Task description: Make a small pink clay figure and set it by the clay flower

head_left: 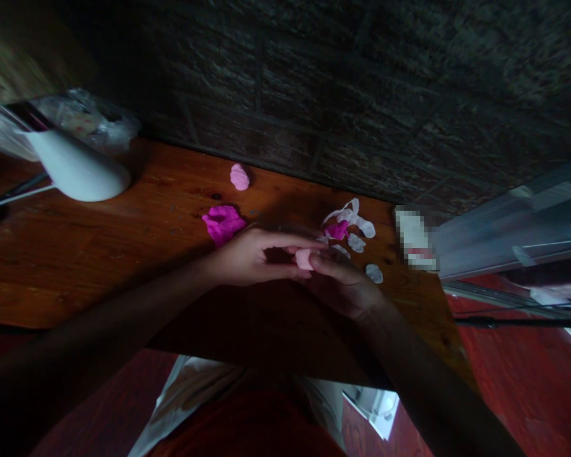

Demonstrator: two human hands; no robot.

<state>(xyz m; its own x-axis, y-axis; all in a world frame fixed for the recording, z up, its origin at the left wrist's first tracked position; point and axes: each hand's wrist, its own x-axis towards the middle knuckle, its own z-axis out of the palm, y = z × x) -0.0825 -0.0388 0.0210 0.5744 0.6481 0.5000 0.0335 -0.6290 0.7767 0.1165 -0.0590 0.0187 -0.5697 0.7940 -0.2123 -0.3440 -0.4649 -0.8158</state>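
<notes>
Above the wooden table, both hands meet around a small pale pink lump of modelling clay [304, 258]. My left hand [254, 257] pinches it from the left between thumb and fingers. From the right, my right hand [345, 282] presses its thumb and fingertips on the same lump. Just beyond my left wrist lies a crumpled magenta clay piece [223, 223]. A second pale pink clay lump [240, 177] rests farther back, near the wall. Past my right hand are several flat white pieces [363, 225], with a small magenta bit [337, 230] among them.
A white vase-like object [83, 168] stands at the table's left, a clear plastic bag [88, 120] behind it. The dark brick wall [285, 95] borders the back of the wooden table [157, 184]. A blurred-out pale item [413, 238] lies by the right edge.
</notes>
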